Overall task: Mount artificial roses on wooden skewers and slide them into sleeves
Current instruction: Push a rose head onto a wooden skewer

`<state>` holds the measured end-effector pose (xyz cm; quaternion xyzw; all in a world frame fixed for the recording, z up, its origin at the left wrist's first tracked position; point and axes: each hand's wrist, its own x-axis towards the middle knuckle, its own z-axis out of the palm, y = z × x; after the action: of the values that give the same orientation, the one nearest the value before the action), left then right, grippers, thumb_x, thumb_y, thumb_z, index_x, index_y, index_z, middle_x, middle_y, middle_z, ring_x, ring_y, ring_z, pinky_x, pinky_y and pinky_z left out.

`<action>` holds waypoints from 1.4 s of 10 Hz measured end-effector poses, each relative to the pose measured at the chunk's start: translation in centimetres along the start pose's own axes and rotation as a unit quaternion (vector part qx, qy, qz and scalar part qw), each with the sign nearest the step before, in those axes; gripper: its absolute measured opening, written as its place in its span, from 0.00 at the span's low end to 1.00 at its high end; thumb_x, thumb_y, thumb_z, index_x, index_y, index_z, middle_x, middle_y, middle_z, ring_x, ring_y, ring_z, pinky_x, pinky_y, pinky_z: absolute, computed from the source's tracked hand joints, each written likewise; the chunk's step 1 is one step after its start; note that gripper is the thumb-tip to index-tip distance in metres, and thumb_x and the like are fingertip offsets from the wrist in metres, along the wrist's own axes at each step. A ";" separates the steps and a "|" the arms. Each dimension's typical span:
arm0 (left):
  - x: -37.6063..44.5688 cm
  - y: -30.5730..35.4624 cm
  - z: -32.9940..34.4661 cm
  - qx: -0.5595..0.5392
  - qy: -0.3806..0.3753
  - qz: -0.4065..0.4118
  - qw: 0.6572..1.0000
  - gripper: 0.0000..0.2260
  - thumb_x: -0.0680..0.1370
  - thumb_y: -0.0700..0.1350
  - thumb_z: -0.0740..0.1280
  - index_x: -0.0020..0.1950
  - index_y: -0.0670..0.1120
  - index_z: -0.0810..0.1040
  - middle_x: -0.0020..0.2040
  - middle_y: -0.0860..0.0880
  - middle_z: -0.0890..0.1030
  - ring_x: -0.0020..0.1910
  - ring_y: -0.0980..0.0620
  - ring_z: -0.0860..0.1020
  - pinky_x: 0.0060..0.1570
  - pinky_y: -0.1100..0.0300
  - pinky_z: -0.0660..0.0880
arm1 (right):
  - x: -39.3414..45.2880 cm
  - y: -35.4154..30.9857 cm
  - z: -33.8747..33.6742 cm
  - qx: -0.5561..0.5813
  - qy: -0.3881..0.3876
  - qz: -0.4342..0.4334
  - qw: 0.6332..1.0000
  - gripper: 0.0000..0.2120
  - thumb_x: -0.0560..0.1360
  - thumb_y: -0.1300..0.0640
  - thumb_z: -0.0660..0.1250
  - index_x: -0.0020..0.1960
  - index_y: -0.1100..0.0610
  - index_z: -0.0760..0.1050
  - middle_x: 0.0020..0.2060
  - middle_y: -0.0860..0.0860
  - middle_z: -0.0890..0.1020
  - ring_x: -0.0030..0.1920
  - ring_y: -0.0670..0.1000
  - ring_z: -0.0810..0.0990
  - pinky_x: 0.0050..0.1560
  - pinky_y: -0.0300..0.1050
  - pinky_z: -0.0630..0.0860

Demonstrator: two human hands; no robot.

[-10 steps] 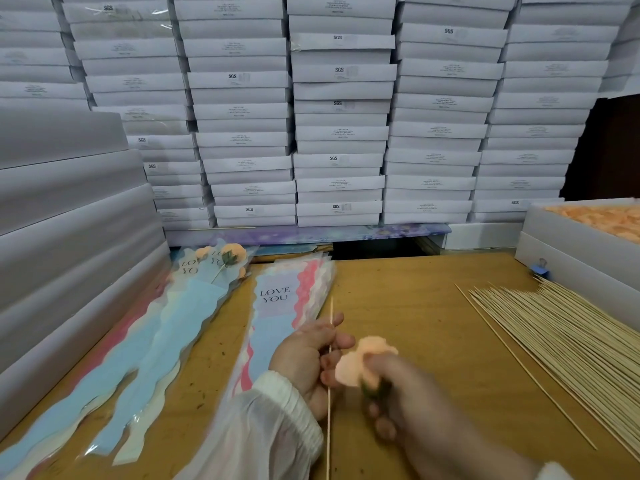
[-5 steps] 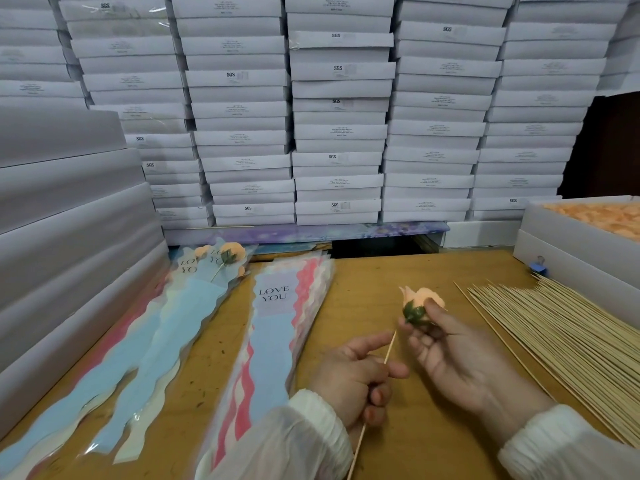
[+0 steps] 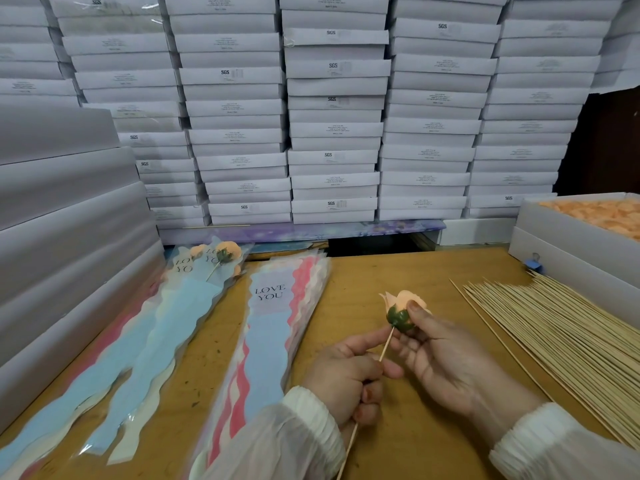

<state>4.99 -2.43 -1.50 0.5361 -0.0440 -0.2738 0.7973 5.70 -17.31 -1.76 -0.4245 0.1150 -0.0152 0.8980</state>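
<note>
Above the yellow-brown wooden tabletop (image 3: 433,271): peach artificial rose with green calyx (image 3: 401,308), pinched in right hand (image 3: 446,362), meeting the thin wooden skewer (image 3: 385,349) gripped by left hand (image 3: 346,379). Surrounding: loose skewer pile (image 3: 561,337), "LOVE YOU" sleeves (image 3: 270,327), stacked white boxes (image 3: 332,126). Half a second ago, skewer tip and calyx were apart.

Soft, even light (edges bowed, corners blurred).

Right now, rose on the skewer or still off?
On. The skewer tip meets the green base of the rose; how deep, cannot tell.
</note>
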 end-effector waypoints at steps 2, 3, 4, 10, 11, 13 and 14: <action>0.0 0.0 -0.1 0.004 0.003 -0.001 1.000 0.20 0.76 0.27 0.56 0.57 0.45 0.81 0.32 0.45 0.80 0.17 0.57 0.63 0.17 0.72 0.59 | 0.0 -0.1 0.0 0.019 0.003 0.001 1.000 0.12 0.76 0.59 0.66 0.55 0.65 0.75 0.40 0.60 0.80 0.34 0.52 0.82 0.32 0.42 0.80; 0.0 0.1 -0.2 0.005 0.003 -0.001 1.000 0.20 0.76 0.28 0.56 0.57 0.45 0.81 0.32 0.45 0.81 0.17 0.57 0.63 0.17 0.72 0.60 | 0.0 -0.2 0.0 0.021 0.000 0.002 1.000 0.12 0.76 0.59 0.66 0.55 0.65 0.75 0.38 0.59 0.81 0.32 0.51 0.82 0.31 0.42 0.80; 0.1 0.1 -0.2 0.006 0.003 -0.002 1.000 0.20 0.76 0.28 0.56 0.57 0.45 0.81 0.32 0.45 0.81 0.17 0.57 0.64 0.17 0.72 0.60 | -0.1 -0.2 0.0 0.022 -0.004 0.002 1.000 0.11 0.76 0.59 0.66 0.55 0.66 0.75 0.36 0.58 0.82 0.32 0.51 0.82 0.32 0.42 0.80; 0.0 0.2 -0.1 0.006 0.005 -0.007 1.000 0.20 0.76 0.27 0.56 0.55 0.45 0.81 0.32 0.45 0.81 0.17 0.58 0.63 0.17 0.72 0.59 | -0.3 -0.3 0.2 0.001 0.001 -0.001 1.000 0.11 0.76 0.59 0.66 0.53 0.66 0.75 0.35 0.58 0.81 0.32 0.51 0.82 0.31 0.41 0.80; 0.0 0.2 -0.1 0.009 0.005 -0.012 1.000 0.20 0.76 0.28 0.56 0.55 0.45 0.81 0.32 0.45 0.81 0.17 0.58 0.63 0.16 0.72 0.59 | -0.3 -0.4 0.1 -0.007 0.000 0.002 1.000 0.10 0.76 0.59 0.66 0.53 0.66 0.75 0.37 0.59 0.81 0.33 0.51 0.81 0.30 0.41 0.80; 0.0 0.2 0.0 0.008 0.011 -0.014 1.000 0.19 0.76 0.27 0.56 0.56 0.44 0.80 0.33 0.45 0.81 0.17 0.58 0.63 0.16 0.72 0.59 | -0.2 -0.4 -0.1 -0.038 -0.001 0.001 0.999 0.17 0.69 0.57 0.70 0.54 0.65 0.76 0.36 0.58 0.82 0.33 0.51 0.82 0.32 0.42 0.80; -0.1 0.2 0.0 0.004 0.012 -0.015 1.000 0.19 0.76 0.27 0.56 0.55 0.43 0.81 0.34 0.44 0.81 0.18 0.58 0.63 0.16 0.72 0.58 | -0.1 -0.2 -0.2 -0.048 0.002 -0.004 0.999 0.21 0.65 0.56 0.72 0.54 0.65 0.76 0.34 0.57 0.83 0.33 0.51 0.82 0.32 0.43 0.80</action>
<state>5.03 -2.29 -1.29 0.5431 -0.0276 -0.2790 0.7915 5.57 -17.57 -1.66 -0.4675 0.1158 -0.0143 0.8762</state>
